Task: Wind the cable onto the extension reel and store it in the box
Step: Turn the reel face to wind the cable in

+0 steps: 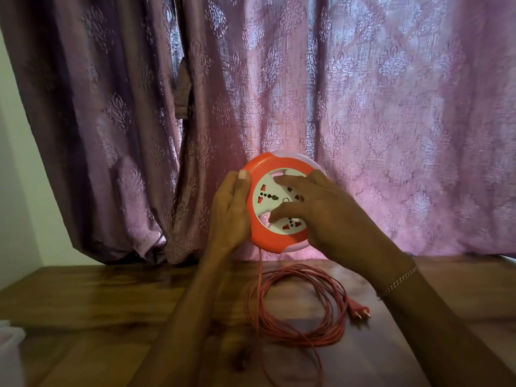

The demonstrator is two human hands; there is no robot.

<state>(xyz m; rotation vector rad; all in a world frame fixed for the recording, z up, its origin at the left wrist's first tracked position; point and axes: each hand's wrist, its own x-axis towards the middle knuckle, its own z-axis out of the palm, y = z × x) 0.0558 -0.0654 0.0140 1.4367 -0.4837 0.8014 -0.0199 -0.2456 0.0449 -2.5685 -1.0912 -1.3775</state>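
A round orange extension reel [268,236] with a white socket face is held upright above the wooden table [97,297]. My left hand [230,213] grips its left rim, thumb on the front edge. My right hand [321,210] lies across the white face, with fingertips set in the openings beside the sockets. A thin red cable [296,308] hangs from the bottom of the reel and lies in a loose coil on the table. Its red two-pin plug [358,310] rests at the coil's right side.
A purple patterned curtain [363,107] hangs close behind the reel, down to the table's back edge. A translucent white plastic container [8,347] shows at the lower left corner. A pale wall [16,191] stands to the left.
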